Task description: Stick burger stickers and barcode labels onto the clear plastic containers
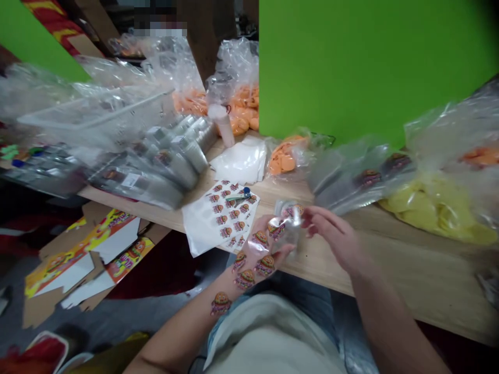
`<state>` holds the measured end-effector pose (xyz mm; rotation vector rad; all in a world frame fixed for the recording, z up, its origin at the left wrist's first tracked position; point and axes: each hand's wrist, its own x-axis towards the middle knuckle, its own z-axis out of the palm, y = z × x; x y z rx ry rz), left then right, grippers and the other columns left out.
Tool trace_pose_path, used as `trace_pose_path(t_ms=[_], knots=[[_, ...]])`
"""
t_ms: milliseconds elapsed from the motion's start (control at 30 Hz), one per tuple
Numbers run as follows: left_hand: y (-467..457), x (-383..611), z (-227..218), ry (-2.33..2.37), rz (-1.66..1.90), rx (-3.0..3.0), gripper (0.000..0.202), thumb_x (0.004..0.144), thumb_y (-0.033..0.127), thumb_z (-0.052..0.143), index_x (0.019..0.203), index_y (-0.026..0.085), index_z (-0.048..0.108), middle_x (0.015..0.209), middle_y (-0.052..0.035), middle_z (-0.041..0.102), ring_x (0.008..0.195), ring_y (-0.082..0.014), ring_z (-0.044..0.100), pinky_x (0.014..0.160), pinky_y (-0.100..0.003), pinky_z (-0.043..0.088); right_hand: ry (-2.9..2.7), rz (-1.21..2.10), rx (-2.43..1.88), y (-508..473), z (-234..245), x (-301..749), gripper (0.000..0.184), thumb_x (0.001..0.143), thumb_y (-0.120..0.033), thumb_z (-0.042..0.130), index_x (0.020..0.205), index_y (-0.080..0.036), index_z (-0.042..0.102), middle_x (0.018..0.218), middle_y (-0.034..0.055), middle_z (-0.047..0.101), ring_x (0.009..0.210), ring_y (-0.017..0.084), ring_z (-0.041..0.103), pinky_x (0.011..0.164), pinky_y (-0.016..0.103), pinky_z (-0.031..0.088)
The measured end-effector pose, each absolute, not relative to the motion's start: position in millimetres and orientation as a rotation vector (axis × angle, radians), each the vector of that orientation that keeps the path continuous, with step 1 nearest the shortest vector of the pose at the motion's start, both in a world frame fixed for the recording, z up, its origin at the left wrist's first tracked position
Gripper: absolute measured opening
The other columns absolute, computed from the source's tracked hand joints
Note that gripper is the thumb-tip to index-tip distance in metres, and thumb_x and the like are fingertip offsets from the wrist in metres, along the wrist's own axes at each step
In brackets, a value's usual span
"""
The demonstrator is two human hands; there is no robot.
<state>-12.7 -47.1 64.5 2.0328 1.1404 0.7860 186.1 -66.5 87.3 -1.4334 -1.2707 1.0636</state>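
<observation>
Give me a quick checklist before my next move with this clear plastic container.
1. Container supported: ok; your left hand has its grip on the clear plastic container.
2. Right hand in place: ok; its fingertips are at the container's upper part, though firm contact is unclear.
3. Container's burger sticker smooth: cannot tell; blur and glare hide its edges.
4. Loose stickers at hand: ok; several forearm stickers sit on your left arm.
5. Sticker sheet uncovered: not ok; a small green-and-blue item lies across it.
</observation>
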Motion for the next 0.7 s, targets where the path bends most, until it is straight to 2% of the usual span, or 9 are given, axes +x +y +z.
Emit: trace_pose_path(t_ms=[100, 167, 300, 433, 533, 600, 700], knots=[[-46, -16, 61, 1.080, 0.757, 2.088, 0.048, 0.077, 0.035, 0.058, 0.122, 0.022, 0.046, 0.112, -0.0094, 0.053, 0.105, -0.0250, 0.051, 0.093, -0.042, 0.043, -1.191, 1.094, -1.349, -51, 89, 160, 0.018, 0.076, -0.039, 0.061, 0.078, -0.021, 0.065, 0.072, -0.0002, 0.061, 0.063, 0.012, 0.053, 0.059, 0.025, 0.044], [-43, -22, 51, 1.041, 0.740, 2.092, 0.050, 0.078, 0.030, 0.057, 0.126, 0.023, 0.043, 0.114, -0.0088, 0.052, 0.106, -0.0238, 0.050, 0.093, -0.042, 0.043, -1.096, 0.942, -1.360, -53, 83, 159, 0.016, 0.076, -0.036, 0.062, 0.078, -0.020, 0.064, 0.070, -0.0010, 0.060, 0.062, 0.010, 0.052, 0.058, 0.024, 0.042], [-38, -31, 36, 1.007, 0.838, 1.658, 0.034, 0.082, 0.029, 0.054, 0.115, 0.022, 0.052, 0.113, -0.0084, 0.055, 0.104, -0.0222, 0.054, 0.092, -0.042, 0.044, -1.014, 0.858, -1.443, -60, 77, 174, 0.016, 0.078, -0.036, 0.060, 0.079, -0.020, 0.063, 0.063, -0.0020, 0.058, 0.056, 0.010, 0.050, 0.055, 0.024, 0.041], [-35, -17, 46, 0.795, 0.863, 1.066, 0.051, 0.078, 0.029, 0.062, 0.124, 0.022, 0.042, 0.120, -0.0101, 0.053, 0.105, -0.0208, 0.055, 0.089, -0.036, 0.046, -1.063, 1.056, -1.498, -57, 71, 176, 0.021, 0.077, -0.039, 0.061, 0.075, -0.018, 0.063, 0.059, -0.0018, 0.057, 0.054, 0.010, 0.050, 0.052, 0.023, 0.042], [-33, -2, 55, 0.843, 0.892, 0.944, 0.048, 0.070, 0.026, 0.071, 0.113, 0.019, 0.052, 0.098, -0.0054, 0.061, 0.089, -0.0163, 0.060, 0.082, -0.031, 0.048, -1.104, 1.011, -1.519, -60, 65, 167, 0.021, 0.079, -0.038, 0.058, 0.078, -0.018, 0.063, 0.060, -0.0012, 0.058, 0.054, 0.011, 0.052, 0.052, 0.025, 0.045], [-31, 2, 55, 0.876, 0.888, 0.841, 0.041, 0.069, 0.025, 0.071, 0.106, 0.018, 0.056, 0.077, 0.0005, 0.058, 0.073, -0.0113, 0.060, 0.075, -0.028, 0.049, -1.248, 0.788, -1.547, -73, 64, 163, 0.017, 0.080, -0.035, 0.057, 0.082, -0.020, 0.066, 0.066, 0.0009, 0.062, 0.061, 0.013, 0.057, 0.059, 0.028, 0.047], [-26, -7, 48, 0.858, 0.850, 0.716, 0.041, 0.069, 0.025, 0.071, 0.107, 0.018, 0.056, 0.071, 0.0034, 0.054, 0.067, -0.0079, 0.058, 0.071, -0.024, 0.048, -1.468, 0.359, -1.527, -101, 68, 168, 0.013, 0.077, -0.027, 0.060, 0.088, -0.025, 0.067, 0.086, 0.0038, 0.067, 0.084, 0.019, 0.061, 0.077, 0.036, 0.048]])
